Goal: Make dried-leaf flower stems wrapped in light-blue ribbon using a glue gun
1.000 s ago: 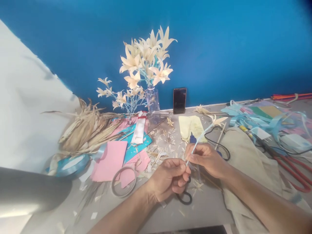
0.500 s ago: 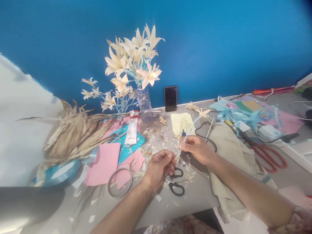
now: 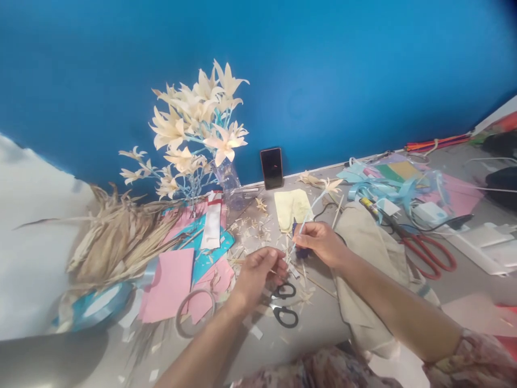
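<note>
My right hand (image 3: pixel 319 243) pinches the pale blue wrapped stem of an artificial flower (image 3: pixel 332 186), whose cream petals point up and away from me. My left hand (image 3: pixel 260 274) is curled closed beside the stem's lower end; whatever lies between its fingertips is too small to make out. Black-handled scissors (image 3: pixel 286 317) lie just below my left fingers. A dark blue bottle (image 3: pixel 302 251) shows partly behind my right hand. Beyond it sits a pale yellow cloth (image 3: pixel 291 207). Cream flowers (image 3: pixel 197 116) on blue stems fill a clear vase (image 3: pixel 229 186).
Dried husks (image 3: pixel 107 231), pink sheets (image 3: pixel 172 280), a tape roll (image 3: pixel 183 320) and blue ribbon (image 3: pixel 103 302) cover the left. A phone (image 3: pixel 271 168) leans on the wall. A beige cloth (image 3: pixel 367 258), red-handled scissors (image 3: pixel 434 256) and cables lie right. Scraps litter the middle.
The view has shifted and tilted slightly, so most things appear farther left. My right hand keeps its hold on the flower stem, and my left hand stays close to its lower end.
</note>
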Demonstrator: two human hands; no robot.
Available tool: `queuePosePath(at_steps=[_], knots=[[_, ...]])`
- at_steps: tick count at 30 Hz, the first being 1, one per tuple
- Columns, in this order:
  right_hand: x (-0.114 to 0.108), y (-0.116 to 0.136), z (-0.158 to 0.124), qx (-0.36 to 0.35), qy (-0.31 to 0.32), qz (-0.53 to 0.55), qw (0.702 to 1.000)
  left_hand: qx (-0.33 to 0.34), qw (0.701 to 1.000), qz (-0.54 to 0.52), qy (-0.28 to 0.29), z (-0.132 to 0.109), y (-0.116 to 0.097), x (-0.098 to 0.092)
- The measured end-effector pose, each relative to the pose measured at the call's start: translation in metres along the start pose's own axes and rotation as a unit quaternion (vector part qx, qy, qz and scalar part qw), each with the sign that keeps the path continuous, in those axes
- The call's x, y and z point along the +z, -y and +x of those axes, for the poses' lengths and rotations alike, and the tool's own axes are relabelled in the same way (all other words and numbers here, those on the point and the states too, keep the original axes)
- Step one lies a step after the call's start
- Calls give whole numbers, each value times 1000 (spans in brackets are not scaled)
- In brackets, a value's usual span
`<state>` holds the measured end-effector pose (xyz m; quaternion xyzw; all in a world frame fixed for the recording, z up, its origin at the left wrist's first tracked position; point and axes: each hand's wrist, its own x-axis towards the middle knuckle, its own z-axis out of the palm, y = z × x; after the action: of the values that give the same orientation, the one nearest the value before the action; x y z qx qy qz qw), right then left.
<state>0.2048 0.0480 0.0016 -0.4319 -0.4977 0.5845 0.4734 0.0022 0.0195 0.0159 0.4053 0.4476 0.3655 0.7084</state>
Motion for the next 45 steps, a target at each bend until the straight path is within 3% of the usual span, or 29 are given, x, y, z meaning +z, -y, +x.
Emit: queuePosePath(at_steps=[6, 14, 17, 20, 23, 25, 27, 30, 35, 40, 42, 45], knots=[[5, 8, -3, -6, -1, -70, 997, -36, 996, -82, 7, 5, -2, 20], [3, 10, 0, 2, 29, -104, 994, -64, 990, -125, 13, 5, 2, 17], [-5, 21, 1, 2, 56, -167, 984, -51, 990, -134, -16, 5, 4, 11], [-12, 34, -1, -37, 45, -359, 932, -39, 989, -132, -47, 6, 3, 5], [-11, 38, -10, -32, 55, -553, 831, -25, 989, -134, -63, 6, 2, -1], [-9, 32, -17, -7, 65, -625, 778, -22, 988, -139, -66, 6, 2, -2], [-8, 24, -23, 4, 58, -667, 743, -20, 987, -144, -69, 7, 3, -3], [-11, 11, -25, 0, 29, -692, 722, -14, 986, -148, -80, 7, 4, -4], [-24, -1, -19, -24, 37, -694, 719, 2, 983, -159, -88, 8, 3, -5], [-38, -6, -18, -88, 25, -667, 740, 18, 980, -169, -101, 10, 3, -8], [-45, -6, -21, -111, 6, -629, 769, 16, 981, -166, -102, 11, 2, -8], [-51, -1, -30, -88, -15, -533, 842, 18, 982, -160, -102, 12, 2, -6]])
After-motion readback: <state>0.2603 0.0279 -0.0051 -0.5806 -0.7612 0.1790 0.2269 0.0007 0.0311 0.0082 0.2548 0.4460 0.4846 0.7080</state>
